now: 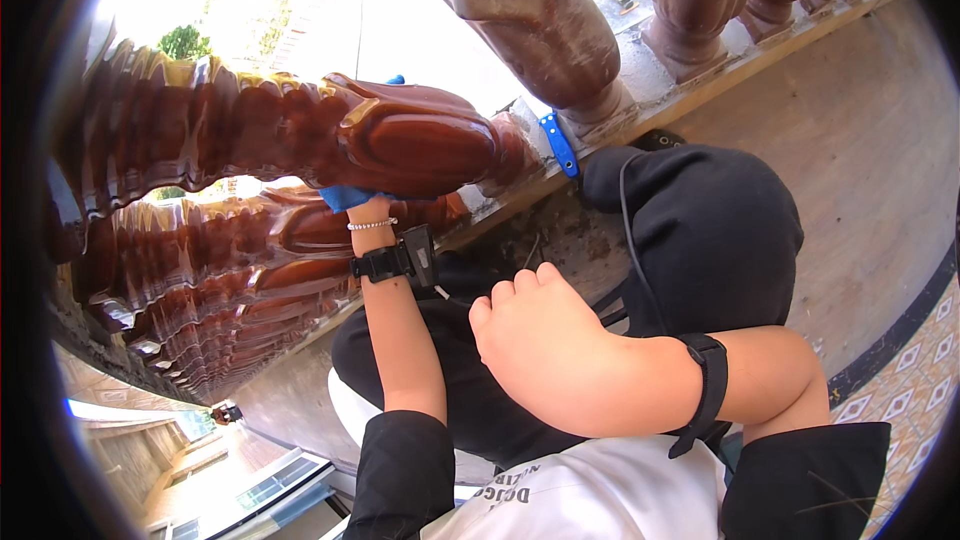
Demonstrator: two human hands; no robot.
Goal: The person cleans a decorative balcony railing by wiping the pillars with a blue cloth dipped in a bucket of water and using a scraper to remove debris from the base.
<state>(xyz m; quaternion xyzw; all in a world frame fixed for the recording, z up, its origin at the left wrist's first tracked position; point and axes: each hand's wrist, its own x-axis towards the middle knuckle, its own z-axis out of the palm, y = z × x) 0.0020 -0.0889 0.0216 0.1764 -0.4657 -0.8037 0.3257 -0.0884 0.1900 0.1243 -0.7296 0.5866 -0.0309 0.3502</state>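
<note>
My left hand (373,208) reaches under a glossy red-brown glazed baluster (420,139), a blue cloth (346,199) bunched at it. Its fingers are hidden behind the baluster, and a scrap of blue shows past the far side. On that wrist are a beaded bracelet (373,224) and a strapped black device (418,255). Curled into a fist, my right hand (536,322) is over my lap with its back toward me. Nothing shows in it, though its palm side is hidden. A black strap (707,386) circles the right forearm.
A blue tool handle (559,144) rests on the ledge between balusters, near my knee (712,232). Duller, dusty balusters (551,30) continue to the upper right, and glossy ones (300,255) to the left. A dark cable (626,202) crosses my leg. Patterned tiles (900,397) lie at right.
</note>
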